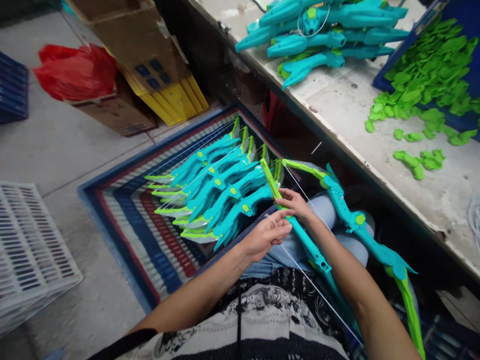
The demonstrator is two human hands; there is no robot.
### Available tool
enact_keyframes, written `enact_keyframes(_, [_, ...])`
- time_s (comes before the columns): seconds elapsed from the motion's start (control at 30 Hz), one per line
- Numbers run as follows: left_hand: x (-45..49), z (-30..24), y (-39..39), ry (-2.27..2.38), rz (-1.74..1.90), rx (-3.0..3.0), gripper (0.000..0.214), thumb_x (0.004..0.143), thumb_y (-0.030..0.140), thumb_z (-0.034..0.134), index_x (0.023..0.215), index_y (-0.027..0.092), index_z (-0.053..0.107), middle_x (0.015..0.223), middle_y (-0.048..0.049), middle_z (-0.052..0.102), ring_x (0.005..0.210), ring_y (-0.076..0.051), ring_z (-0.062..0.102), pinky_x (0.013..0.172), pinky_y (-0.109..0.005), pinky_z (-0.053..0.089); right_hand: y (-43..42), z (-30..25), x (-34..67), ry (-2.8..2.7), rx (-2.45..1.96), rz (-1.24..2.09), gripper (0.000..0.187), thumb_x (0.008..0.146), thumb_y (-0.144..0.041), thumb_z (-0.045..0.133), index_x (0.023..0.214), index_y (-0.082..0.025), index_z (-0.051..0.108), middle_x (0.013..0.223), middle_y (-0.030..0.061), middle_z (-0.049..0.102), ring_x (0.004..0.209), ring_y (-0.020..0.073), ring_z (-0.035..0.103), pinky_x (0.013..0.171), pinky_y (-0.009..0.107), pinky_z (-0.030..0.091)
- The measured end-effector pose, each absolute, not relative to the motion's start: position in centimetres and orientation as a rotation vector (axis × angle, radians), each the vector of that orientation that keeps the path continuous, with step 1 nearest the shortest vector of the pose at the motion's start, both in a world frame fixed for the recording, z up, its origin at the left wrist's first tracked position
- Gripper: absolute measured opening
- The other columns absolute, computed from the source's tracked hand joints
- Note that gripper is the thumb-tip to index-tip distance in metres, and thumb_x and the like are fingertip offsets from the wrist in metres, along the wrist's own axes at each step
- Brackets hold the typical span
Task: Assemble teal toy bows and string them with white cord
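Note:
A teal and green toy bow lies slantwise across my lap. My right hand has its fingers wrapped round the green limb of this bow. Just beside it, my left hand is closed in a pinch near the same limb. A white bowstring runs up from the lower right to the left hand's fingers, which partly hide its end. A second toy bow, strung, rests to the right of my right forearm, against my knee.
Several finished-looking bows lie stacked in a striped crate at my left. On the workbench are more teal bow parts and a blue bin spilling green pieces. A white crate and cardboard boxes stand on the floor.

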State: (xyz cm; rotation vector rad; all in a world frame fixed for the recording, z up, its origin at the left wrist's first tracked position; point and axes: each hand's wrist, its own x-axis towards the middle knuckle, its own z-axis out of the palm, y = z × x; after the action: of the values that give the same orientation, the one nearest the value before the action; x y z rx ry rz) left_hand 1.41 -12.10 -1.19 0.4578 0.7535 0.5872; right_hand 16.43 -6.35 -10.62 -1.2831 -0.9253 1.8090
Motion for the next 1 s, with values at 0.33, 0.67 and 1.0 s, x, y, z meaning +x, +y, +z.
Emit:
enact_keyframes(0.33, [2.7, -3.4, -11.0, 1.049, 0.503, 0.79, 0.034, 0.077, 0.045, 0.057, 0.061, 0.016, 0.049, 0.046, 0.0071, 0.034, 0.043, -0.006, 0.026, 0.045, -0.023, 0.016, -8.4, -5.0, 16.9, -1.551, -1.273, 1.205, 0.019, 0.081, -0.035, 0.065, 0.09, -0.022, 0.074, 0.09, 0.0047, 0.068, 0.093, 0.0187, 0.06, 0.088, 0.036, 0.047])
enact_keyframes(0.67, [0.5, -2.4, -11.0, 1.032, 0.687, 0.35, 0.049, 0.05, 0.045, 0.087, 0.077, 0.012, 0.063, 0.062, 0.0, 0.061, 0.052, -0.01, 0.055, 0.053, -0.025, 0.048, -8.7, -4.8, 15.9, -1.366, -1.271, 1.383, 0.025, 0.078, -0.044, 0.068, 0.071, -0.02, 0.072, 0.075, 0.0031, 0.065, 0.077, 0.017, 0.062, 0.075, 0.032, 0.05])
enact_keyframes(1.0, [-1.5, -1.5, -11.3, 0.943, 0.703, 0.258, 0.04, 0.052, 0.04, 0.088, 0.071, 0.013, 0.067, 0.054, 0.0011, 0.057, 0.044, -0.007, 0.049, 0.046, -0.021, 0.04, -6.4, -8.4, 13.1, -1.805, -1.818, 1.242, 0.06, 0.071, -0.024, 0.073, 0.129, -0.023, 0.059, 0.112, 0.0096, 0.069, 0.106, 0.0294, 0.063, 0.095, 0.046, 0.047])
